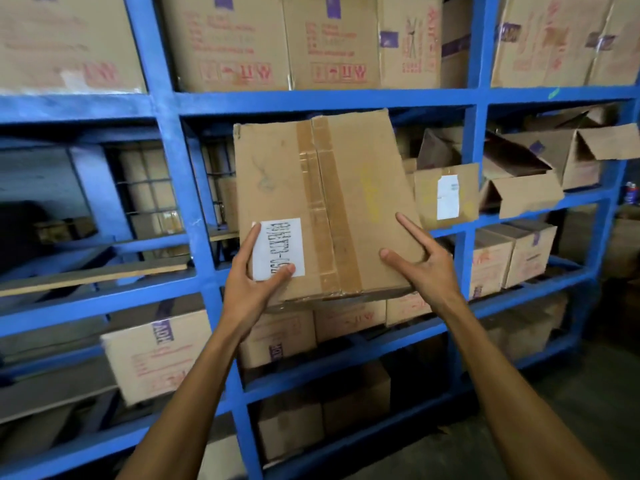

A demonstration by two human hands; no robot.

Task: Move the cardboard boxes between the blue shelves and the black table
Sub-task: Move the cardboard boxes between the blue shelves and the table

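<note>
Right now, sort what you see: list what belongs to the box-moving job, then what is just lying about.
Job:
taped box
left hand
right hand
blue shelves

Lying about:
open empty boxes
wire grille

The white label (278, 249) on the held cardboard box (325, 206), under the left hand's thumb (281, 273), carries sideways black print, too blurred to read (perhaps digits). Below the grip, purple tape (162, 331) on a shelved box (157, 356) reads "ADE". Red stamps elsewhere are illegible.
</note>
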